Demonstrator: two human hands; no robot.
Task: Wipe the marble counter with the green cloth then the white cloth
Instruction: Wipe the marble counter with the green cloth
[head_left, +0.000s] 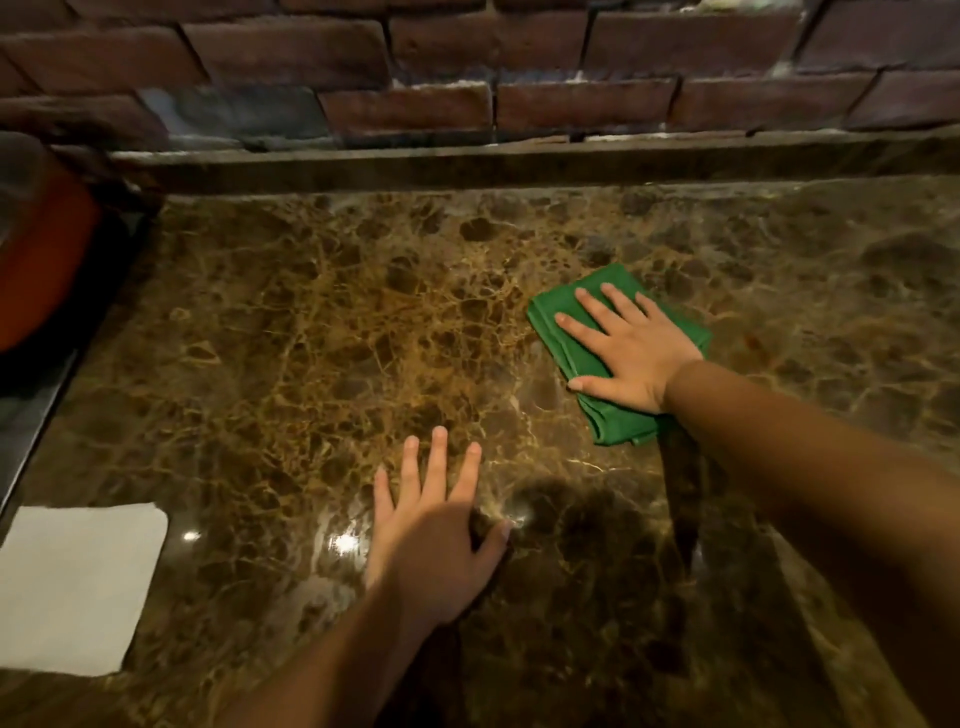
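Note:
The brown marble counter (322, 322) fills most of the head view. A folded green cloth (613, 421) lies on it right of centre, and my right hand (623, 348) presses flat on top of it with fingers spread. My left hand (431, 525) rests palm down on the bare marble nearer to me, fingers apart and holding nothing. A folded white cloth (72, 587) lies flat on the counter at the near left, apart from both hands.
A dark brick wall (467, 67) rises behind a low marble backsplash ledge (519, 166). At the far left stands an orange-red object (36, 260) beside the counter's dark left edge (31, 410).

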